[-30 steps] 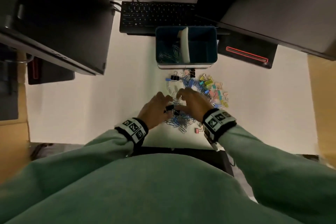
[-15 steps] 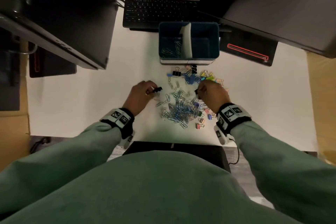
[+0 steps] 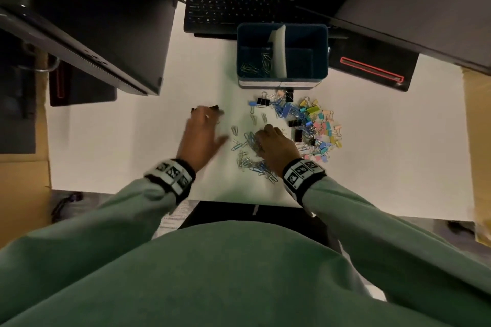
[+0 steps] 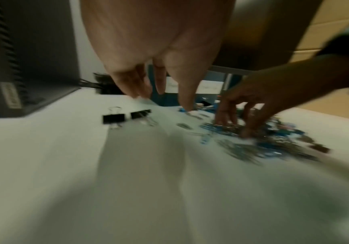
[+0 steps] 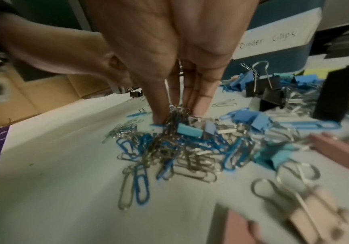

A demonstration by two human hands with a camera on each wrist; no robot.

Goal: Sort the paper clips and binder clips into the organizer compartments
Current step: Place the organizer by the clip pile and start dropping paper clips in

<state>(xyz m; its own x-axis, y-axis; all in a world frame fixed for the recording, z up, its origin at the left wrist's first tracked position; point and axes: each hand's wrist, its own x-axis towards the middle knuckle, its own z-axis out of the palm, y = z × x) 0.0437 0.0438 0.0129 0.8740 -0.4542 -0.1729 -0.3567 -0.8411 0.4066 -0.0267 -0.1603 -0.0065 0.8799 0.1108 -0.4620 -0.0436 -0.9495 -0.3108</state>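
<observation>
A blue organizer [image 3: 305, 26] with a white divider stands at the back of the white desk; its left compartment holds some paper clips [image 3: 255, 65]. In front lie a pile of silver and blue paper clips [image 3: 249, 162] [image 5: 169, 148] and a spread of coloured binder clips [image 3: 318, 125]. My right hand [image 3: 261, 135] [image 5: 177, 112] digs into the pile, fingers and thumb pinching a clump of paper clips. My left hand [image 3: 210, 117] [image 4: 163, 97] hovers with straight, empty fingers over two black binder clips [image 4: 113, 118] [image 3: 214, 107] lying apart at the left.
A black keyboard [image 3: 239, 8] sits behind the organizer. Dark monitors overhang the desk at left [image 3: 93, 21] and right [image 3: 398, 8]. A black device with a red line [image 3: 372, 69] lies right of the organizer, whose right side is labelled "Binder Clips" [image 5: 273, 39].
My left hand carried a black binder clip to the left, set it down beside another and opened. My right hand moved down into the paper clip pile and closed on a clump.
</observation>
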